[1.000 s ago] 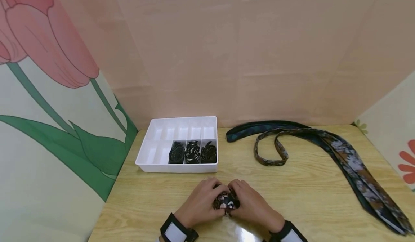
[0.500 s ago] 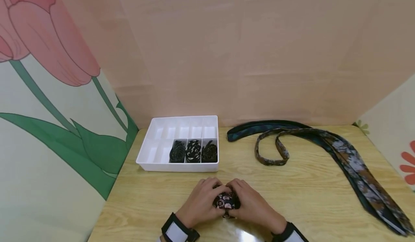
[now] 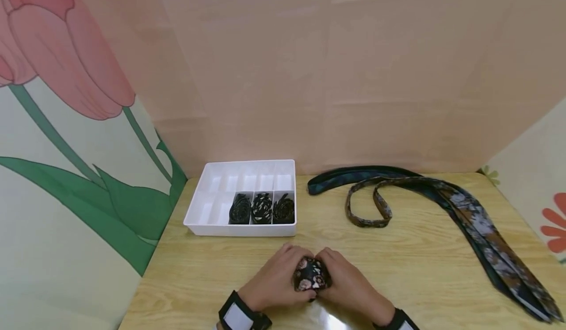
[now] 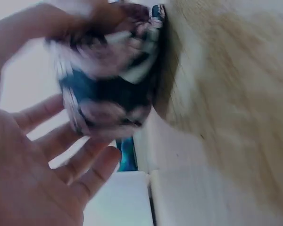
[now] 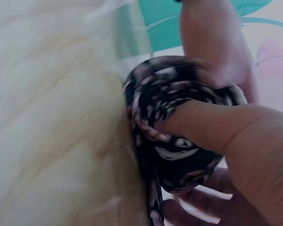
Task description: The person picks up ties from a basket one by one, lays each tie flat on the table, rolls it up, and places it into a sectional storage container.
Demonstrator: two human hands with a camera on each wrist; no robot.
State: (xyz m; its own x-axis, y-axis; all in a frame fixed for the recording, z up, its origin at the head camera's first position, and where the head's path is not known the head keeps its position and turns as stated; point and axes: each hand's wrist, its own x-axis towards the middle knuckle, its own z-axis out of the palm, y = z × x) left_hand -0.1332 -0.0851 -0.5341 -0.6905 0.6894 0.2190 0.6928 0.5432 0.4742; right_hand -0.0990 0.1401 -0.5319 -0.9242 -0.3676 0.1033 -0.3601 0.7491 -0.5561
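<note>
A dark necktie with pink and white flowers point(image 3: 312, 275), wound into a roll, sits between both hands near the front of the table. My left hand point(image 3: 282, 278) grips it from the left, and my right hand point(image 3: 351, 285) from the right. In the right wrist view, the right thumb point(image 5: 203, 125) presses against the coiled side of the rolled necktie point(image 5: 179, 165), and a short tail hangs below. The left wrist view shows the roll point(image 4: 108, 89) blurred, close to the tabletop, with the left fingers point(image 4: 92, 162) spread beside it.
Behind the hands stands a white divided tray point(image 3: 240, 230), with three dark rolled neckties point(image 3: 262, 208) in its front right compartments. To the right lie a brown floral necktie point(image 3: 482, 222) and a dark green one point(image 3: 340, 177), unrolled and overlapping.
The roll has turned between the hands, so more of its patterned outer face shows. Both hands have shifted slightly. The tray and the loose neckties have stayed put.
</note>
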